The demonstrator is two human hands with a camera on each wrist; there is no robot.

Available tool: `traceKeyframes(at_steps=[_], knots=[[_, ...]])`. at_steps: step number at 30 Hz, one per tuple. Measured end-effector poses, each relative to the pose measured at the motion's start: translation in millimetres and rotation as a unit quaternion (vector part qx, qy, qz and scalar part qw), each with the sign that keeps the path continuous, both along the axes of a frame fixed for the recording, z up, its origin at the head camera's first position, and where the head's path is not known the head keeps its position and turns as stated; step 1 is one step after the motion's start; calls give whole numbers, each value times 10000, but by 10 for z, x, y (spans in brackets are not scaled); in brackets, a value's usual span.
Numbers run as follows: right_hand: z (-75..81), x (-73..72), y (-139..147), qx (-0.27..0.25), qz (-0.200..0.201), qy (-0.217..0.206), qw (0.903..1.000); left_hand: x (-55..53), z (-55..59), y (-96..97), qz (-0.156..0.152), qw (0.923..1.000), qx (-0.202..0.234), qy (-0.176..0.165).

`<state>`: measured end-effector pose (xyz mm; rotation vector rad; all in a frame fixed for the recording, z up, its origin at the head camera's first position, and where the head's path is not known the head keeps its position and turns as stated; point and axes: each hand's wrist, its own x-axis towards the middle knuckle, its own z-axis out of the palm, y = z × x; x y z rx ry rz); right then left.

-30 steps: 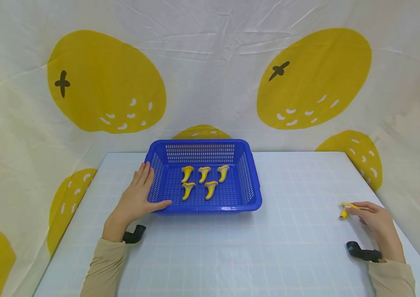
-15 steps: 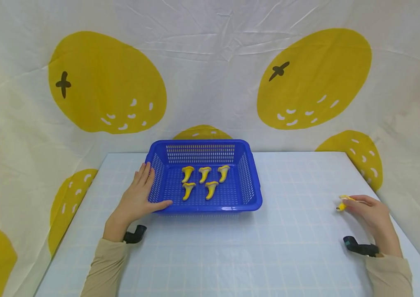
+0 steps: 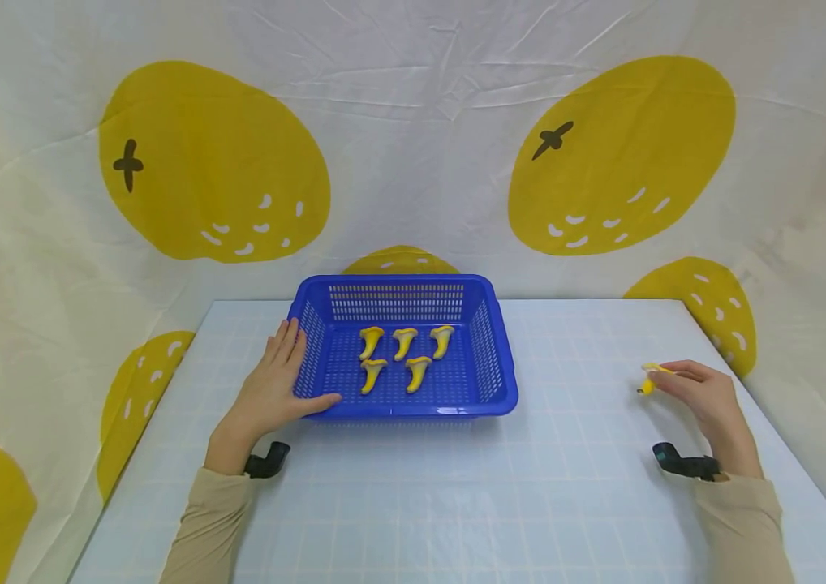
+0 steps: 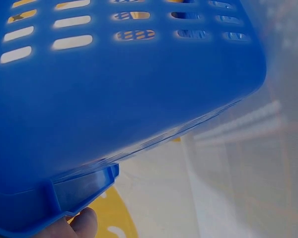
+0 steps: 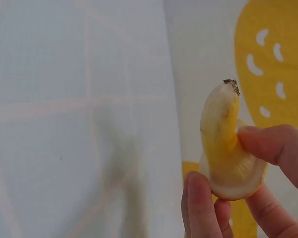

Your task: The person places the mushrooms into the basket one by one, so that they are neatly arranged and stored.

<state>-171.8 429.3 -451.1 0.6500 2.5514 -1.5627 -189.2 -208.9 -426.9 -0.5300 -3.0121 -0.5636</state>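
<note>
My right hand [image 3: 698,401] pinches a yellow mushroom [image 3: 648,380] above the right part of the table. In the right wrist view, thumb and fingers hold this mushroom [image 5: 221,144] by its pale cap, its curved stem pointing up to a dark tip. At the left of the blue basket [image 3: 413,410], my left hand [image 3: 267,397] lies with straight fingers along the side rim and its thumb on the front rim. Several similar mushrooms [image 3: 417,373] lie in two rows on the basket floor. The basket's slotted wall [image 4: 139,89] fills most of the left wrist view.
A pale checked cloth covers the table [image 3: 413,503]. Behind it and at both sides hangs a white curtain [image 3: 413,162] printed with big yellow fruit. A black wrist camera [image 3: 679,462] sits on the right wrist, another camera [image 3: 267,461] on the left.
My right hand has moved left and away from me across the table, carrying the mushroom. My left hand and the basket stay as they were.
</note>
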Motion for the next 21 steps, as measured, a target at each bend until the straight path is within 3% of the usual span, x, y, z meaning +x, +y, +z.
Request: traceKeyframes(at_steps=[8,21], knots=[[57,-185,-232,59,245,441,9987,6,3,-1,-38,9999,15,98],[205,-438,-709,93,624,781,9949,8,5,8,21,10000,-56,60]])
